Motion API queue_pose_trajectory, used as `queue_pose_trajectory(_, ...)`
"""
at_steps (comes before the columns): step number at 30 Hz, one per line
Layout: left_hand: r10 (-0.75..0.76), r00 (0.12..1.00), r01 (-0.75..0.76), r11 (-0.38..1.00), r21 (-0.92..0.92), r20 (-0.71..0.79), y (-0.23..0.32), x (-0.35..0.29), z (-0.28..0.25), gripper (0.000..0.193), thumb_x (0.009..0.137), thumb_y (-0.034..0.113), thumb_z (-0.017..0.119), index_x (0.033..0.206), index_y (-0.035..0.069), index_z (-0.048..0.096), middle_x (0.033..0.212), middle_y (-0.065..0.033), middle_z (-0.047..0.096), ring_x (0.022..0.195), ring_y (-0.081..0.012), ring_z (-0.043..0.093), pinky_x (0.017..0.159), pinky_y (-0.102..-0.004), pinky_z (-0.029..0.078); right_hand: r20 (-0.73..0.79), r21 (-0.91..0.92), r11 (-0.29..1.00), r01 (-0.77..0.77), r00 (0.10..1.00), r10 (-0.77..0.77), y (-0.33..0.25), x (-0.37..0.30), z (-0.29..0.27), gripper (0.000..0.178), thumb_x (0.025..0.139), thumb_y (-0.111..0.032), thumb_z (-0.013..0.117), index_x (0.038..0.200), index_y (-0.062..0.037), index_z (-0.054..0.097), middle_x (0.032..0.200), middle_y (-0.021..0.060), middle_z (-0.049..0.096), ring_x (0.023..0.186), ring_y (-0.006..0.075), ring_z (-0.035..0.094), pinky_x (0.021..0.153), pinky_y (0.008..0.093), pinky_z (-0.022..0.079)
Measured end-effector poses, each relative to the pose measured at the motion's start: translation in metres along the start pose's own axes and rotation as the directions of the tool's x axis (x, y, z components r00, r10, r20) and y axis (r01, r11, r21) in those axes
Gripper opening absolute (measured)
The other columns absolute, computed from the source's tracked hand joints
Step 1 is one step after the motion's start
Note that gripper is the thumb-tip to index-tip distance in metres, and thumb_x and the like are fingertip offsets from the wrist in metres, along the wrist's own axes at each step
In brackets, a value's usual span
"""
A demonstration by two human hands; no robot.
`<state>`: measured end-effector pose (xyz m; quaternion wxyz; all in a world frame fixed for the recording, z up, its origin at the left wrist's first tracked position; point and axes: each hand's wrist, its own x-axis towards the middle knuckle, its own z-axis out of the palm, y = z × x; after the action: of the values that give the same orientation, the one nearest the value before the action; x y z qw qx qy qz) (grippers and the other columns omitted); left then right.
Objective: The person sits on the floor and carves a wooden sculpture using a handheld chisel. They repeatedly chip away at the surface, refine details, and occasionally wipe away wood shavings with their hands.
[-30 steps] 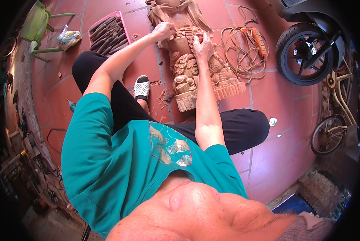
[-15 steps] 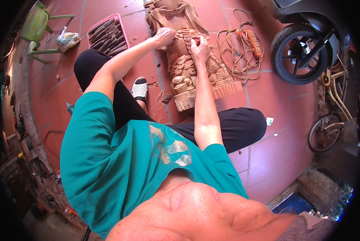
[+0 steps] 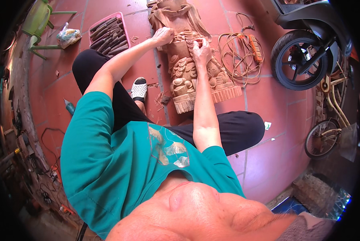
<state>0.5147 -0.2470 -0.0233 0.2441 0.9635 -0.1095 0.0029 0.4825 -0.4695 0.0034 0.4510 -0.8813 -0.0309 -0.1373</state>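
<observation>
A brown wooden carving (image 3: 182,66) with draped folds, layered coin-like discs and a ridged base lies on the floor before my crossed legs. On its left side my left hand (image 3: 164,36) is closed, its fingers curled against the wood; whatever they grip is too small or hidden to name. My right hand (image 3: 202,52) rests over the disc-covered middle, thumb and fingers bent together in a pinch. Anything between those fingertips cannot be made out.
Left of the carving is a pink basket (image 3: 127,34) full of carving tools. To its right lie a coiled cable (image 3: 230,60) and an orange power strip (image 3: 254,49). A motorbike wheel (image 3: 296,60) stands farther right; a green chair (image 3: 35,24) is far left. Wood chips dot the tiles.
The view has shifted slightly. Both hands stay at nearly the same places on the carving, still closed.
</observation>
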Motion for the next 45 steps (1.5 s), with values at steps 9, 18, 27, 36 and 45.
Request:
queue_pose_trajectory(9,0.124,0.979,-0.153,0.972,0.178,0.164,0.018,0.018,-0.010,0.013,0.076,0.006,0.055,0.075,-0.002,0.065,0.076,-0.0255,0.066,0.077,-0.0415,0.068,0.066,-0.0496,0.053,-0.012,0.007,0.999,0.031,0.999,-0.031,0.003,-0.001,-0.003,0.012,0.084,-0.018,0.068,0.092,-0.0092,0.069,0.082,0.0083,0.070,0.075,0.0236,0.068,0.068,0.0371,0.052)
queue_pose_trajectory(18,-0.081,0.992,0.086,0.995,-0.050,0.099,-0.010,0.019,-0.004,0.018,0.078,0.021,0.065,0.086,0.007,0.073,0.083,-0.0180,0.070,0.080,-0.0352,0.069,0.073,-0.0430,0.054,0.002,-0.004,1.000,-0.009,1.000,0.009,-0.003,0.000,-0.001,0.009,0.083,-0.016,0.067,0.091,-0.0108,0.067,0.087,0.0092,0.067,0.078,0.0277,0.067,0.071,0.0409,0.051)
queue_pose_trajectory(27,-0.028,0.970,0.048,0.996,-0.076,0.243,-0.010,0.016,-0.019,0.016,0.075,0.014,0.066,0.086,0.004,0.072,0.076,-0.0155,0.070,0.075,-0.0301,0.069,0.070,-0.0437,0.053,0.034,-0.017,0.999,-0.042,0.999,0.043,-0.011,0.001,-0.004,0.012,0.085,-0.020,0.067,0.092,-0.0112,0.068,0.089,0.0090,0.068,0.080,0.0280,0.067,0.071,0.0413,0.052)
queue_pose_trajectory(36,0.012,0.929,0.308,0.531,-0.790,0.371,0.039,0.005,-0.052,0.018,0.090,0.023,0.071,0.092,0.005,0.073,0.071,0.0028,0.063,0.063,-0.0051,0.054,0.058,-0.0207,0.043,0.049,0.250,0.967,0.056,0.996,-0.070,-0.019,-0.001,-0.004,0.015,0.081,-0.018,0.076,0.095,-0.0120,0.076,0.082,0.0042,0.067,0.071,0.0151,0.062,0.067,0.0303,0.050)
queue_pose_trajectory(45,0.078,0.911,0.337,0.424,-0.841,0.405,0.053,0.001,-0.045,0.023,0.090,0.021,0.070,0.106,0.005,0.070,0.079,0.0007,0.066,0.064,-0.0052,0.055,0.060,-0.0197,0.045,0.045,0.438,0.892,0.109,0.989,-0.143,-0.012,0.002,-0.004,0.009,0.085,-0.009,0.071,0.092,-0.0048,0.072,0.082,0.0070,0.070,0.071,0.0161,0.065,0.066,0.0298,0.051)
